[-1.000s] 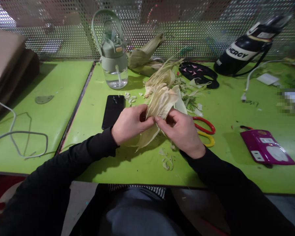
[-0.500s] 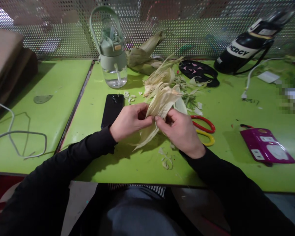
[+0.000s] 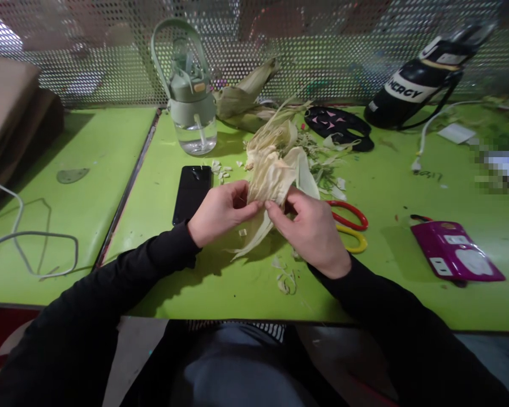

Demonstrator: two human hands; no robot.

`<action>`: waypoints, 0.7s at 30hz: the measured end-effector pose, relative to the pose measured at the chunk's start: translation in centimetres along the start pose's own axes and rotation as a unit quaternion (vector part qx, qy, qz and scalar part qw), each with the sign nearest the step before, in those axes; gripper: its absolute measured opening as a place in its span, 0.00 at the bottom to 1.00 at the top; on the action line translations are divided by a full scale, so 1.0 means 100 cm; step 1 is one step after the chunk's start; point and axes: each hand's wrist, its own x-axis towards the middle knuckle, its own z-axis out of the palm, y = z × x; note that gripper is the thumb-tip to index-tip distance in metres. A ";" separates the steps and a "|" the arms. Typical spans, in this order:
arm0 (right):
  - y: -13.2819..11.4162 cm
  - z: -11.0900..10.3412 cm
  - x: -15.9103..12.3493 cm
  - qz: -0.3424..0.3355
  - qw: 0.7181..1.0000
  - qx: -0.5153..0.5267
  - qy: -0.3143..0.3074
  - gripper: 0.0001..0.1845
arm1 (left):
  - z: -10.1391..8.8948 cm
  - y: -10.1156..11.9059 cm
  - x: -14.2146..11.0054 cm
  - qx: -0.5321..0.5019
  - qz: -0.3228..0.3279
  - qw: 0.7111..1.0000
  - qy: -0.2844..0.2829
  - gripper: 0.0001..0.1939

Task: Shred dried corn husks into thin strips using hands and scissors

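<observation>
Pale, wrinkled corn husks (image 3: 270, 174) are pinched between my two hands above the green table. My left hand (image 3: 224, 212) grips them from the left, thumb on top. From the right, my right hand (image 3: 311, 229) pinches them with thumb and fingers, its thumb tip close to the left one. One pointed strip of husk (image 3: 252, 242) hangs down toward me below the thumbs. Beyond lies a heap of dry husks (image 3: 282, 133) with shredded bits. Scissors with red and yellow handles (image 3: 351, 226) lie beside my right hand, their blades hidden.
A black phone (image 3: 192, 192) lies left of my hands, behind it a water bottle (image 3: 194, 113). Whole husks (image 3: 248, 96) rest against the mesh screen (image 3: 123, 62). To the right are a black bottle (image 3: 413, 85), a black mask-like piece (image 3: 339, 127) and a purple box (image 3: 456, 251).
The husks between my hands have tilted a little to the left, showing more of the pale leaf behind. Both hands keep their pinch. The whole view has shifted slightly.
</observation>
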 end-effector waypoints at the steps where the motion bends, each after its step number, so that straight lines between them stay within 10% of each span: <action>1: 0.000 0.000 0.000 -0.005 1.000 -0.007 0.004 0.10 | 0.000 0.001 -0.001 0.026 0.001 1.000 0.015 0.07; 12: 0.003 0.008 0.000 -0.039 0.998 -0.042 0.011 0.16 | 0.003 0.016 -0.004 0.221 0.060 0.972 0.060 0.12; 21: 0.008 0.001 0.006 0.026 0.994 0.095 -0.052 0.08 | -0.006 0.006 0.005 0.016 -0.053 0.998 0.016 0.05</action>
